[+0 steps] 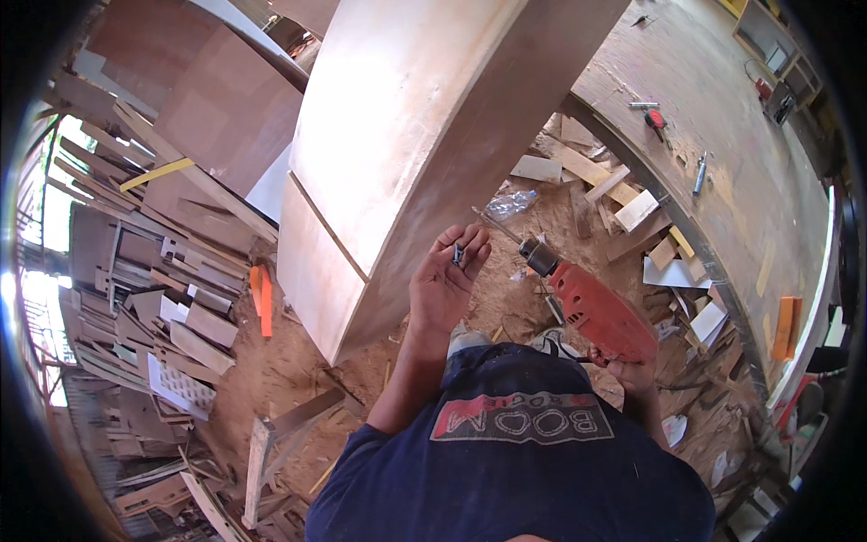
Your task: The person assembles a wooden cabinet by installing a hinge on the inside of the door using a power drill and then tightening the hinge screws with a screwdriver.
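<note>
Between the person's chest and a large pale wooden box (379, 126), the head view shows both hands raised above the floor (248, 384). The right grip (629, 370) is closed around the rear of a red power drill (601, 312), the fingers partly hidden by it. Held in the air off the left edge of the bench (713, 77), the drill points to the upper left; its long bit (495, 222) passes just beside the left fingertips, and whether it touches the box cannot be told. The left grip (447, 285), palm up, has its fingers curled narrowly over a small dark screw-like piece (457, 256).

On the bench, near its left edge, lie a red-and-black tool (655, 119), a short silver cylinder (644, 105) and a slim blue-grey tool (701, 173); an orange block (786, 328) is toward its lower end. Below that edge, wood offcuts (638, 210) and a clear plastic bag (512, 204) lie on the dusty floor.
</note>
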Demonstrator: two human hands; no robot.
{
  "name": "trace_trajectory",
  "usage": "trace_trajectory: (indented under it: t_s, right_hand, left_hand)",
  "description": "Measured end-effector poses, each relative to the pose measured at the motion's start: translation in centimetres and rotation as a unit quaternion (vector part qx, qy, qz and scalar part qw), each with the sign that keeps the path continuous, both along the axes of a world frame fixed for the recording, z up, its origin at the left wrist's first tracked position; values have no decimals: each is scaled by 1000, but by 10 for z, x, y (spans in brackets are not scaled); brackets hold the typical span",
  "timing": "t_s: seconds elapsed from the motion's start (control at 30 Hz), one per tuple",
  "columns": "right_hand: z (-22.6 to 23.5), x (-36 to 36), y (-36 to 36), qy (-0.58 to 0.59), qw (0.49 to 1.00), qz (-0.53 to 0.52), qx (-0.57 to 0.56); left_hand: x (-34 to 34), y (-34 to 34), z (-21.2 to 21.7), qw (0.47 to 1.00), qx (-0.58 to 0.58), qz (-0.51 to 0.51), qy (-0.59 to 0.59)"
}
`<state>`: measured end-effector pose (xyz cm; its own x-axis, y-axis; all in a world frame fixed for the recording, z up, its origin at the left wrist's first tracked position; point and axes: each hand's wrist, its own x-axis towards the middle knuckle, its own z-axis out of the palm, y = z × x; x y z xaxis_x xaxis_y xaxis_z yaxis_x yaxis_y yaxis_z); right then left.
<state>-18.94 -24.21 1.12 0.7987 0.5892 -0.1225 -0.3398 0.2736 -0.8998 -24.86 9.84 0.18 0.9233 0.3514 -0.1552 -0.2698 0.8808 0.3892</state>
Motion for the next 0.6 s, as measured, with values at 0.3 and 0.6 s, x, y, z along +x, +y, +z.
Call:
trace_trajectory:
  t_s: [0.3, 0.6]
  right_hand:
    - [6, -46, 69, -29, 999, 23, 2]
    - [-4, -115, 158, 7, 999, 43, -22]
  left_hand:
    - [-44, 64, 13, 1000, 12, 10, 11]
    - [-132, 176, -55, 1000, -9, -2, 28]
